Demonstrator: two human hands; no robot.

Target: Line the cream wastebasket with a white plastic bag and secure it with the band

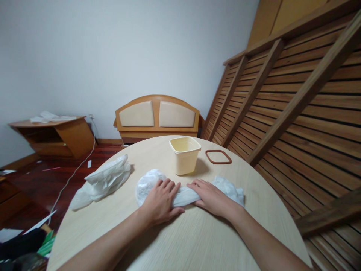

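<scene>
A white plastic bag (184,194) lies twisted across the round light-wood table (197,237), right in front of me. My left hand (159,201) rests flat on its left part, fingers stretched over the bunched end. My right hand (210,196) lies flat on its right part, fingers pointing left. Both hands press on the bag from above. Just behind the bag stands a pale yellow plastic tub (184,154), upright and with nothing visible inside.
A second crumpled white bag (101,180) lies at the table's left. A brown ring-shaped seal (218,156) lies to the right of the tub. Slatted wooden bed frames (296,98) lean on the right. A headboard (157,117) and a low cabinet (53,137) stand by the wall.
</scene>
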